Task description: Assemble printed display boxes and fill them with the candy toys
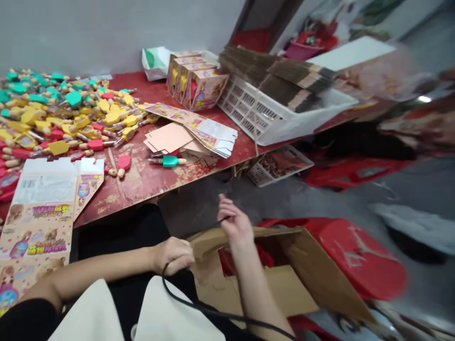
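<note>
My left hand [175, 255] is closed in front of my body, with a black cable [199, 308] running out of its fist. The cable loops down and passes across my right forearm. Farther right, my right hand [236, 221] is raised above an open cardboard box [302, 265], its fingers curled. A short piece of thin black cord [223, 220] sticks out from between those fingers. Whether it joins the cable at my left hand cannot be made out. Something red shows inside the box.
On the red table [142, 177] lie a heap of yellow, green and red toy pieces [74, 118], printed card sheets [42, 203] and boxed sets [199, 85]. A white crate [270, 118] holds stacked cardboard. A red stool [359, 255] stands beside the box.
</note>
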Motion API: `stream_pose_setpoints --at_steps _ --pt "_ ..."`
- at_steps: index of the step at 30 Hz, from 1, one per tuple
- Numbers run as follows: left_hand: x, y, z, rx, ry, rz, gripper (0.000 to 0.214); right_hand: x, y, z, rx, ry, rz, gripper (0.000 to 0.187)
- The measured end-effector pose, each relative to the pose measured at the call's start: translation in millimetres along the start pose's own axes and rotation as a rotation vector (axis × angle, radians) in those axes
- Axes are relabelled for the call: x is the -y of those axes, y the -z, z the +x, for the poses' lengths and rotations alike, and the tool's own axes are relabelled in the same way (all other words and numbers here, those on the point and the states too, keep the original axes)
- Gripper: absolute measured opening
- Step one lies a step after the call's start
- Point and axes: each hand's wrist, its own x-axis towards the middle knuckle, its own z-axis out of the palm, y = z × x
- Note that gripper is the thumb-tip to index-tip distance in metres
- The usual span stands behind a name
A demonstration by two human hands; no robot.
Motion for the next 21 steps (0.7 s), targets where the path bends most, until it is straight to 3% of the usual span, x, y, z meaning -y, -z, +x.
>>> stream_pose_setpoints --at_steps 4,5,8,11,14,17,19,21 --pt "30 36.6 -33 0.115 0.226 0.503 0.032 44 66 94 -0.203 0.038 0.021 0.02" --pt "35 46.6 -40 0.103 0.285 0.595 0.043 52 72 122 -0.25 0.044 0.022 0.018" --pt "44 72.1 -62 -0.048 0.465 0.759 0.071 71 61 201 -0.37 0.07 0.018 0.008" --pt "45 89.6 -88 -0.233 0.603 0.847 0.074 79 22 261 -0.449 0.116 -0.017 0.021" --pt "40 100.2 -110 -0.347 0.671 0.938 0.072 75 -20 290 -0.474 0.156 -0.067 0.031" --pt "35 103.7 -117 -0.366 0.719 0.968 0.07 62 -47 295 -0.442 0.164 -0.105 0.031" --pt "33 102.2 -114 -0.354 0.731 0.971 0.068 51 -48 288 -0.383 0.163 -0.124 0.026" --pt "31 99.2 -110 -0.337 0.727 0.971 0.066 42 -35 276 -0.335 0.16 -0.147 0.023"
